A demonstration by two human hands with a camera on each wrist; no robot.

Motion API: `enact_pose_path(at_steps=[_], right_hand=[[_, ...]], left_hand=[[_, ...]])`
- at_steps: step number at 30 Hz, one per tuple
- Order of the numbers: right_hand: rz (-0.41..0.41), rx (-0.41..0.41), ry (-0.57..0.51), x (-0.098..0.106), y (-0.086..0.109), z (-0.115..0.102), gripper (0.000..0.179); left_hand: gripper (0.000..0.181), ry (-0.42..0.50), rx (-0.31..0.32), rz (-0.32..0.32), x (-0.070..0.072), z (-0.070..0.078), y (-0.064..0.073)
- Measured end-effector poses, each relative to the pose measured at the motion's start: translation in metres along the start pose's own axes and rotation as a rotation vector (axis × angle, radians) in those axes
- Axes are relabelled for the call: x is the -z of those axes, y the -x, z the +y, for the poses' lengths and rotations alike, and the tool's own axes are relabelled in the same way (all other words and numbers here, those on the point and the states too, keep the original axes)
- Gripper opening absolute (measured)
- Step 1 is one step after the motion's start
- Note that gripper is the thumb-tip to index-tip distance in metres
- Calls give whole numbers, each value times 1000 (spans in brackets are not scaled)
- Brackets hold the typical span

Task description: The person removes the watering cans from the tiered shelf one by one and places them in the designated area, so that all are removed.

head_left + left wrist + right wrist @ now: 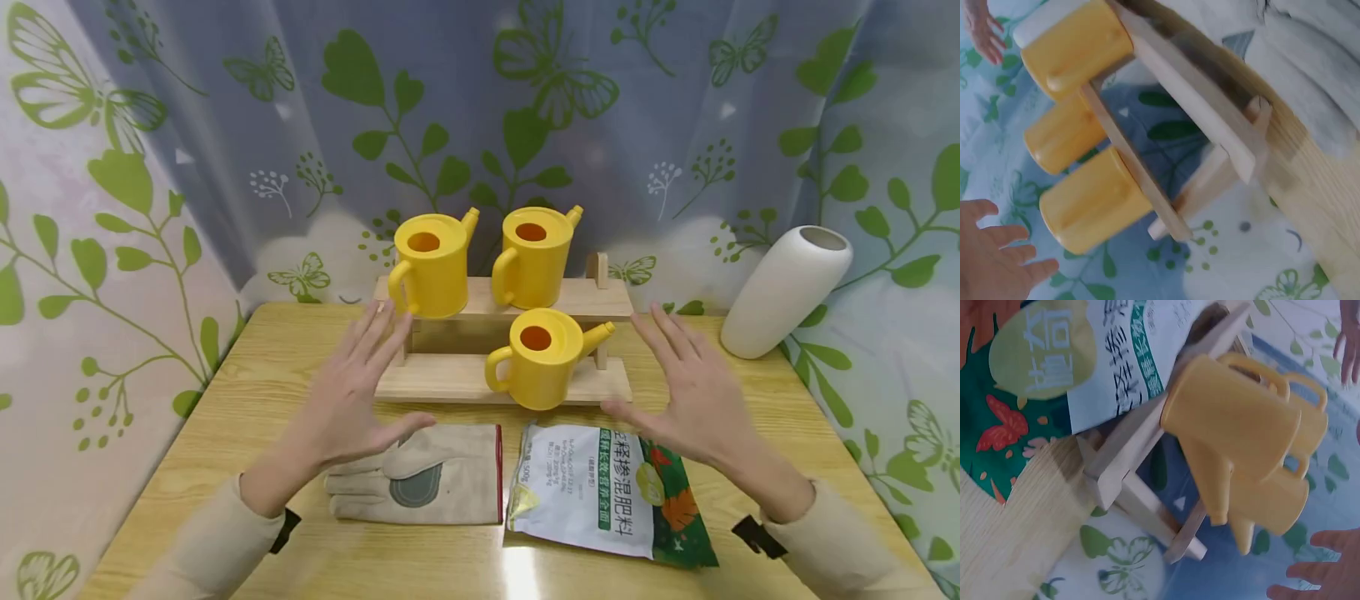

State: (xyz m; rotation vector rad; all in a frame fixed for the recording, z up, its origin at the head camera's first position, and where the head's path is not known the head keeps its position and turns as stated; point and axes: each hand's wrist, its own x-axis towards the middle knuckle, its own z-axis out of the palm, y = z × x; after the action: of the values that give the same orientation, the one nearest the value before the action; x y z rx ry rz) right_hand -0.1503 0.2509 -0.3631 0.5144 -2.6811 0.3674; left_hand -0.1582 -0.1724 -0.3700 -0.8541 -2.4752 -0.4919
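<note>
My left hand [348, 400] is held with straight, spread fingers near the left end of a two-tier wooden rack [435, 379], above the glove's fingers. On the other side, my right hand [693, 400] is spread the same way, by the rack's right end and the fertilizer bag's upper corner. Neither hand holds anything. Two yellow watering cans, one on the left [442, 279] and one on the right [543, 271], stand on the upper tier. A third watering can [543, 375] stands on the lower tier, spout to the right.
A pale work glove [465, 500] with red edging lies on the wooden table [262, 358] in front of the rack. Beside it lies a white and green fertilizer bag [577, 492]. A white vase [783, 292] leans at the back right. Patterned curtains [480, 108] hang behind.
</note>
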Motion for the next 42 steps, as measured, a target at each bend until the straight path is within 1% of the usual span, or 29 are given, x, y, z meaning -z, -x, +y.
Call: enact_pose_path(at_steps=[3, 6, 8, 11, 14, 18, 22, 27, 32, 35, 42], right_hand=[[-43, -100, -141, 7, -8, 11, 95], [-74, -198, -349, 11, -18, 27, 80], [-65, -243, -468, 10, -25, 39, 69], [-35, -300, -597, 6, -34, 55, 56], [-19, -361, -677, 0, -43, 69, 53], [-74, -443, -801, -11, -56, 85, 60], [-142, -520, -859, -26, -68, 97, 63], [-207, -582, -899, -45, -80, 107, 67], [-238, -632, -921, -55, -89, 105, 71], [-244, -639, -899, -57, -90, 102, 70], [-274, -637, -875, -60, -91, 100, 67]], left_hand=[[103, 112, 57, 35, 8, -12, -3], [94, 215, 108, 91, 13, -24, -9], [88, 265, 136, 133, 14, -31, -15], [76, 344, 196, 175, 14, -43, -23], [65, 414, 269, 197, 10, -54, -30], [54, 467, 361, 213, 5, -66, -36], [47, 506, 419, 226, 0, -74, -41], [44, 535, 438, 233, -10, -80, -46], [43, 585, 462, 222, -20, -80, -52], [42, 603, 458, 230, -25, -76, -55], [34, 634, 415, 248, -31, -74, -60]])
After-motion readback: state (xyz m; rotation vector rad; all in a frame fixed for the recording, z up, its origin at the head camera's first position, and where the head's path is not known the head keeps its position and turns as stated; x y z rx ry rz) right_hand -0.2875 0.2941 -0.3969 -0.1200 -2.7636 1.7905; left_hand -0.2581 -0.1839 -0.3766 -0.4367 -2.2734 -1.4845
